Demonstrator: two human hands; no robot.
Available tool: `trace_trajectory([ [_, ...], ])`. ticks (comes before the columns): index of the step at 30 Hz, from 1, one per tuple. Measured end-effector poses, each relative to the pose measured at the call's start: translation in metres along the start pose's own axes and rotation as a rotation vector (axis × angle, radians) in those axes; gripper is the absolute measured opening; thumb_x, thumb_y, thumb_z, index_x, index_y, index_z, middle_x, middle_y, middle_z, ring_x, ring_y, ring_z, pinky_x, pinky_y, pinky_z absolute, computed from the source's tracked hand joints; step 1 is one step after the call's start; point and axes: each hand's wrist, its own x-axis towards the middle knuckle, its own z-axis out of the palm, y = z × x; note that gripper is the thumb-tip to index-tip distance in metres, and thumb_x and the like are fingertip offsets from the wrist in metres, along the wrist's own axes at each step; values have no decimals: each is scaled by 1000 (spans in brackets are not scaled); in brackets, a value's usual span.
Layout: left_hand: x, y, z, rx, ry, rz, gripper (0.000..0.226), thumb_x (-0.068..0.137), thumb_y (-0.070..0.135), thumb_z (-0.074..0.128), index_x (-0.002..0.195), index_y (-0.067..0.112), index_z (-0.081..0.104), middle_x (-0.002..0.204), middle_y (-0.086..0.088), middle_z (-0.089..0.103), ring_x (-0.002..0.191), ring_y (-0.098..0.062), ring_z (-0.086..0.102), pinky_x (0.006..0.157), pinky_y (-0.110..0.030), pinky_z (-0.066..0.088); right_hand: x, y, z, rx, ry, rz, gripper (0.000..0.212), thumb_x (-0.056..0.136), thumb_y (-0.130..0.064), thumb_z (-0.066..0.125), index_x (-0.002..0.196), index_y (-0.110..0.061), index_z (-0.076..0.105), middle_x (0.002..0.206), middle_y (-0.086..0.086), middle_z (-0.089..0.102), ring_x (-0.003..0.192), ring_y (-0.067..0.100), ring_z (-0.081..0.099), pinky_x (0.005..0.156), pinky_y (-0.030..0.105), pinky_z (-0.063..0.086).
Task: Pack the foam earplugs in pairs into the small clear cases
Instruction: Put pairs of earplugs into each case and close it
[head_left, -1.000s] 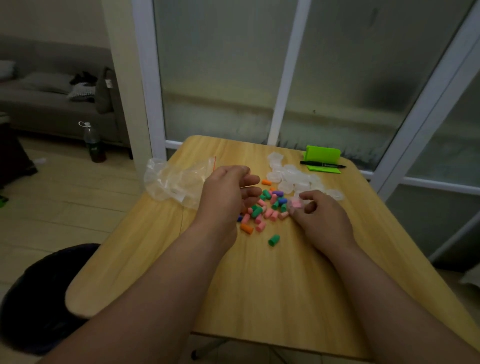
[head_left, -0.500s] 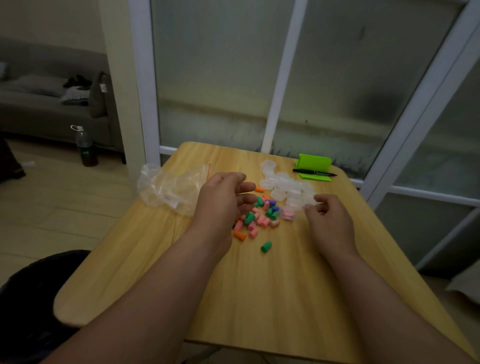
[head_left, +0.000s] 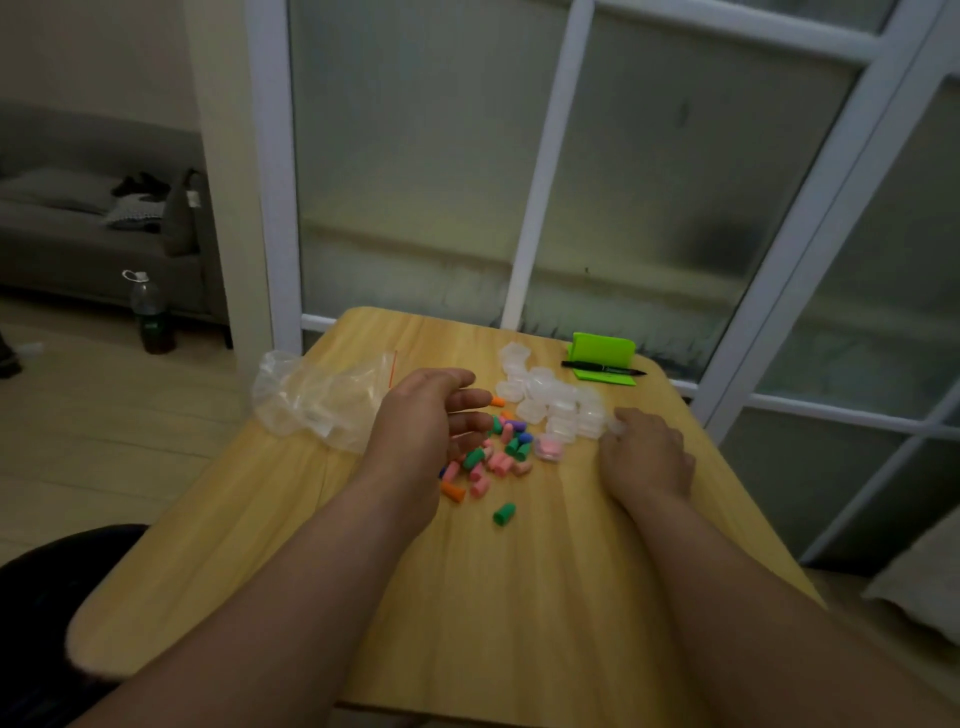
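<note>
A pile of foam earplugs (head_left: 498, 457) in pink, green, orange and purple lies mid-table; one green earplug (head_left: 504, 513) sits apart, nearer me. Behind it is a cluster of small clear cases (head_left: 556, 402). One clear case holding pink earplugs (head_left: 548, 448) stands at the pile's right edge. My left hand (head_left: 421, 421) hovers over the left side of the pile with its fingers loosely curled and nothing in them. My right hand (head_left: 647, 457) is at the right end of the cluster, its fingertips pinching a clear case (head_left: 615, 425).
A crumpled clear plastic bag (head_left: 317, 397) lies at the wooden table's (head_left: 519, 597) left edge. A green holder (head_left: 605, 351) and a black pen (head_left: 602, 370) sit at the back right. Glass doors stand just behind the table; a bottle (head_left: 150, 312) is on the floor.
My right hand let go of the case with pink earplugs and moved right to another clear case at the cluster's edge. My left hand stayed over the pile.
</note>
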Motion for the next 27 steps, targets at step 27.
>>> trace_trajectory([
  [27,-61,-18,-3,322,-489,18,33,103,30,66,136,27,62,120,-21,70,87,-21,70,85,-37,62,-122,-44,-88,1106,-455,21,17,93,-26,76,107,-17,74,95,5,81,98,23,74,83,42,53],
])
